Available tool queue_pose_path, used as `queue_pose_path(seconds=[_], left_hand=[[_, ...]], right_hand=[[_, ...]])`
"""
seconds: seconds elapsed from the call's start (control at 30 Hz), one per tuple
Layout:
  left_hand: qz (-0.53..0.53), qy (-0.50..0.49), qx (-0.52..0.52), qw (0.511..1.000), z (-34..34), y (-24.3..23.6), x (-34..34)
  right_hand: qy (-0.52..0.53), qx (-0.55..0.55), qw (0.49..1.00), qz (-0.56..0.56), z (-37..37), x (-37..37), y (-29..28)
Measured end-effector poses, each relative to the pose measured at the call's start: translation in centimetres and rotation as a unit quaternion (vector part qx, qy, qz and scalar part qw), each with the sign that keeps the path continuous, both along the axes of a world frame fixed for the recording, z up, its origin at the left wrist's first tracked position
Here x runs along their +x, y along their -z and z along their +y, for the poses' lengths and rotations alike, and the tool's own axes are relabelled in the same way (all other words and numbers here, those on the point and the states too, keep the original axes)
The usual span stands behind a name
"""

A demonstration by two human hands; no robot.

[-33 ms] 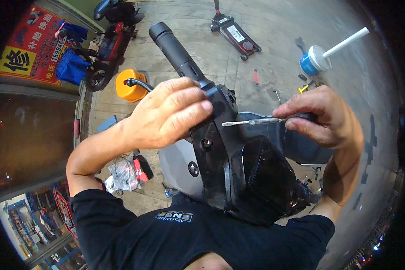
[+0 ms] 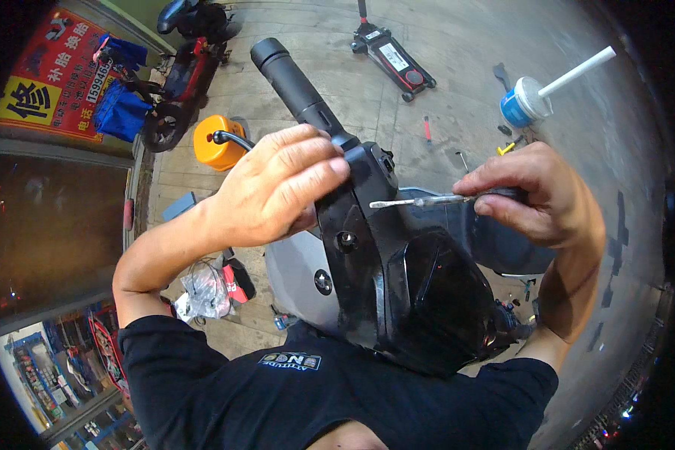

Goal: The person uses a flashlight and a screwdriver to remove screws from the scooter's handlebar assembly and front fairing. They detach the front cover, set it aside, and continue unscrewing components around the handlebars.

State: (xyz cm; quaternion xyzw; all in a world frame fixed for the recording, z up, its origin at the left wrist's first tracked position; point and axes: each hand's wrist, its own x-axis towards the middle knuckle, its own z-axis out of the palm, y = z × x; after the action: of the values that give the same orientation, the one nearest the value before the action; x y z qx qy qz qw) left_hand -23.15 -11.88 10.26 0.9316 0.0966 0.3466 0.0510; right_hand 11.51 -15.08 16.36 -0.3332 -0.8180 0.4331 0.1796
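Note:
A black scooter handlebar with a grip [image 2: 285, 79] rises from a dark plastic housing [image 2: 364, 225]. My left hand [image 2: 285, 184] is curled over the housing's upper left side just below the grip, fingertips pressed on it. My right hand [image 2: 532, 195], at the right, holds a flat-tipped screwdriver [image 2: 424, 201] by its dark handle, fingers closed on it. The blade points left across the housing, its tip beside a seam; I cannot tell whether it touches. A curved stalk with a ball end [image 2: 229, 137] sticks out left of the grip. A round bolt hole [image 2: 345, 240] shows on the housing.
A red-black scooter [image 2: 180, 82] stands by a red sign [image 2: 52, 79] at upper left. A yellow container [image 2: 210, 150], trolley jack [image 2: 394, 64], white bucket [image 2: 521, 105] and scattered tools [image 2: 427, 127] lie around. Shelves [image 2: 52, 352] are at lower left, a plastic bag [image 2: 202, 292] nearby.
Almost nothing differs. My left hand and the screwdriver tip have shifted very slightly upward against the housing; both hands keep their holds.

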Motion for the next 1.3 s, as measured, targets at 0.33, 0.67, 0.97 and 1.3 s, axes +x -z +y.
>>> queue_pose_path(seconds=[0.33, 0.67, 0.97, 1.3], left_hand=[[0.017, -0.017, -0.055, 0.998, 0.1, -0.5, 0.5], [-0.023, 0.055, 0.04, 0.997, 1.1, 0.2, 1.5], [-0.021, 0.033, 0.018, 0.999, 0.7, 0.5, 1.3], [0.074, 0.003, 0.058, 0.996, -1.1, -0.6, -0.7]], right_hand=[[0.004, 0.035, 0.998, -0.046, 0.2, -1.7, -0.4], [0.009, 0.153, 0.961, -0.229, -2.1, -6.3, -3.8], [-0.052, 0.119, 0.983, -0.128, 0.6, -4.7, -2.6], [0.143, 0.013, 0.985, -0.099, -3.0, -1.3, -3.3]])
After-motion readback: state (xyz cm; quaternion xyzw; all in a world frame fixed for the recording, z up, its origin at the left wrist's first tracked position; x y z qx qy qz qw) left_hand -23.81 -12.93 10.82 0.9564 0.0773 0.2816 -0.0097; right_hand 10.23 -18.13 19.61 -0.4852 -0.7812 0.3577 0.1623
